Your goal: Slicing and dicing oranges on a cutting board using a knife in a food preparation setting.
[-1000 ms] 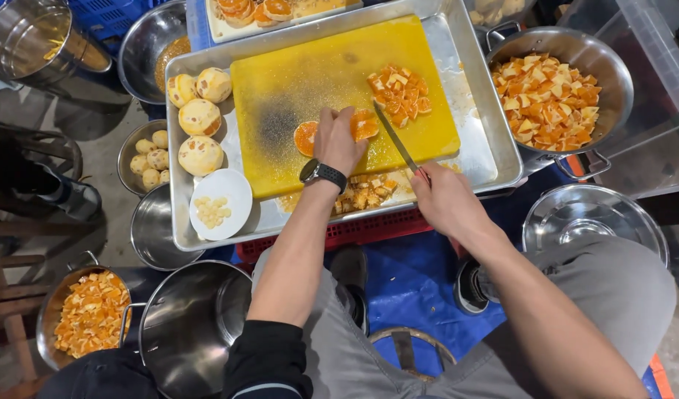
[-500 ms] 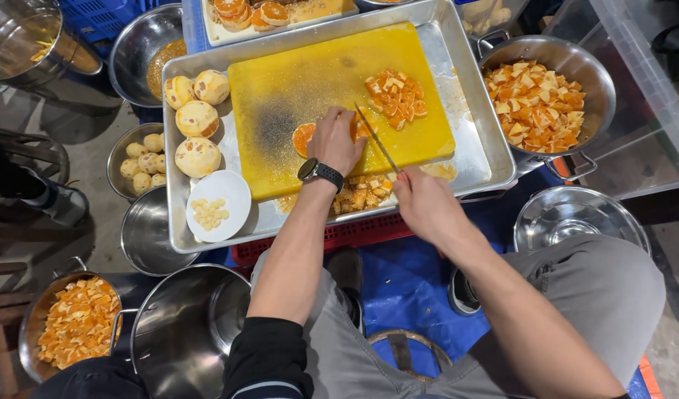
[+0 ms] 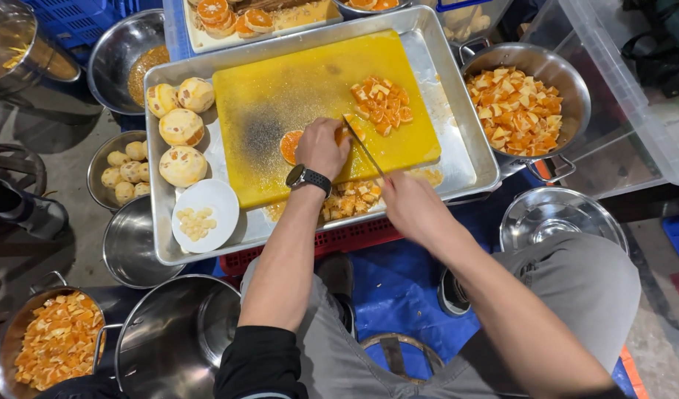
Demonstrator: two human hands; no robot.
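Observation:
A yellow cutting board lies in a large metal tray. My left hand, with a black watch on the wrist, presses down on orange slices on the board. My right hand grips a knife whose blade runs up beside my left fingers. A pile of chopped orange pieces sits on the board past the knife. More chopped pieces lie in the tray by the board's near edge.
Three peeled oranges and a white dish of seeds sit in the tray's left side. A pot of chopped orange stands right, another at bottom left. Empty steel pots and a bowl stand near my knees.
The view has shifted slightly. My right hand and knife have stayed at the slices under my left hand, with the blade edging along the fruit.

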